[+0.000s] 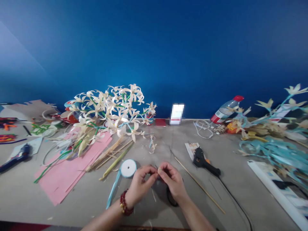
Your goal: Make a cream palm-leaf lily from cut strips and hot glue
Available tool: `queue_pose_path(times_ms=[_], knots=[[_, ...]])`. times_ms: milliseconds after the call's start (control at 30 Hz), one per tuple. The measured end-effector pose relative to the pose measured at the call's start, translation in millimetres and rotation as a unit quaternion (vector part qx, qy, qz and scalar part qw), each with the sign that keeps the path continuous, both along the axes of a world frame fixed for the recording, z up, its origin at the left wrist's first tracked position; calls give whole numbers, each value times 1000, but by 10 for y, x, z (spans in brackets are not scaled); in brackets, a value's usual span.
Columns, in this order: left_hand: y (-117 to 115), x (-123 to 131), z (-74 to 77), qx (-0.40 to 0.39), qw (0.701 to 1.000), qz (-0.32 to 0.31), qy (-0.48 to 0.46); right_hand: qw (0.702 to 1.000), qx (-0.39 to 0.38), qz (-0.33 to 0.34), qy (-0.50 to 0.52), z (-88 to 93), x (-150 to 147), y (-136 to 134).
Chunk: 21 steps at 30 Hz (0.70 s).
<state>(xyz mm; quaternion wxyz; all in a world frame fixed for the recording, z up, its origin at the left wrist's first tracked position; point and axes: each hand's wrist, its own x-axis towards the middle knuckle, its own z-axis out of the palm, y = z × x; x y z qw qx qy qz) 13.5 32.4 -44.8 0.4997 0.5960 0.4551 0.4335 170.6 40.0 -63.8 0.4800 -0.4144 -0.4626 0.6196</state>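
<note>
Near the front middle of the table, my left hand [143, 182] and my right hand [172, 179] meet fingertip to fingertip. Both are closed in a pinch; what lies between the fingers is too small and hidden to name. A thin pale strand [154, 195] shows below them. Beneath my right hand a black loop [171, 197], which looks like a scissor handle, is partly covered. Just left of my left hand lies a roll of light blue ribbon [128, 168], its loose end trailing toward me. A thin wooden stick [199, 183] lies right of my right hand.
White artificial flowers [115, 112] stand at back left, over pink sheets [69, 173] and dry stalks [113, 154]. A black glue gun [204, 163] with its cord lies right, a blue glue gun [18, 157] far left. A bottle [226, 110] leans near a blue ribbon heap [276, 150].
</note>
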Motion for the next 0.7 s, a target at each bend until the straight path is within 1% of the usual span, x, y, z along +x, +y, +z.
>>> queue_pose_path(times_ms=[100,167,267,367,467,567,633,700], knots=[[12,-4,-48,-66,993,-27,-92,1000,0,6,12,2,4,-6],[14,-7,-62,-82,989,-26,-118,1000,-3,11,15,0,6,-12],[13,-10,-35,-108,982,-29,-154,1000,-8,16,16,17,0,-19],[21,-13,12,-156,964,-50,-207,1000,-8,19,17,61,-4,-21],[35,-24,20,-207,948,-64,-231,999,-9,35,28,95,4,-23],[47,-36,2,-244,934,-78,-247,998,-15,55,42,89,17,-26],[50,-40,1,-246,932,-80,-252,997,-20,62,44,68,25,-28],[49,-39,9,-232,938,-78,-245,997,-20,66,40,47,34,-28]])
